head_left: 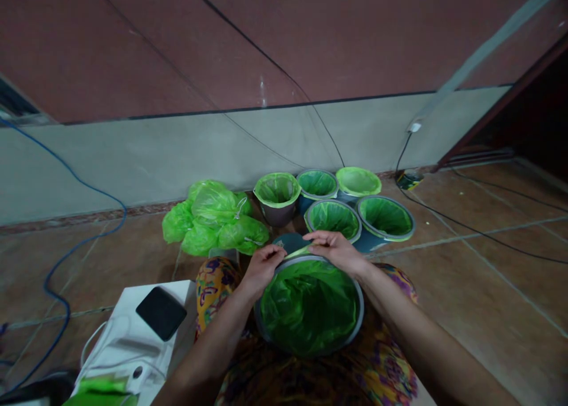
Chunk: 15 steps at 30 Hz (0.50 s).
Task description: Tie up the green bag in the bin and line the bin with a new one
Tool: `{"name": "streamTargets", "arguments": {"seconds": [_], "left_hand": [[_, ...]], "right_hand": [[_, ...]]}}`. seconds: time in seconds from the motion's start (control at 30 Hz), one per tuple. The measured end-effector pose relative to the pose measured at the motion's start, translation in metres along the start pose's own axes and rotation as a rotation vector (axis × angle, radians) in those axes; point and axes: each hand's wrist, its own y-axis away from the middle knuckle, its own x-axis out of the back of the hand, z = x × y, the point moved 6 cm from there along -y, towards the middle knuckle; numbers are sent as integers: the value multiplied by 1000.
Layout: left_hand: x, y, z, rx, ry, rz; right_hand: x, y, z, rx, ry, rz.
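On my lap sits a round bin with a grey rim [360, 311], lined with a green plastic bag [310, 311]. The bag's edge is folded over the rim at the far side. My left hand [265, 265] pinches the bag's edge at the far left of the rim. Just to the right, my right hand [335, 249] pinches the same edge, its fingers bent over it. A short strip of the bag is stretched between the two hands. Part of the bin's outside is hidden by my arms and legs.
Several lined bins [385, 218] stand by the wall ahead. Left of them lies a heap of knotted green bags [215, 216]. A white box [128, 317] with a dark phone-like slab [161, 313] is at my left. A blue cable [66, 264] and black cable [479, 231] cross the floor.
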Motion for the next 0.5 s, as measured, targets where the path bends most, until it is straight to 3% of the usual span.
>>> {"name": "streamTargets", "arguments": {"seconds": [0.2,0.5], "left_hand": [[-2,4,-2,47,80,-85],[12,3,-16,75,48,-146]], "right_hand": [[-9,-7,-2,-18,50,-21],[-4,-11,6,-53,82,-1]]}}
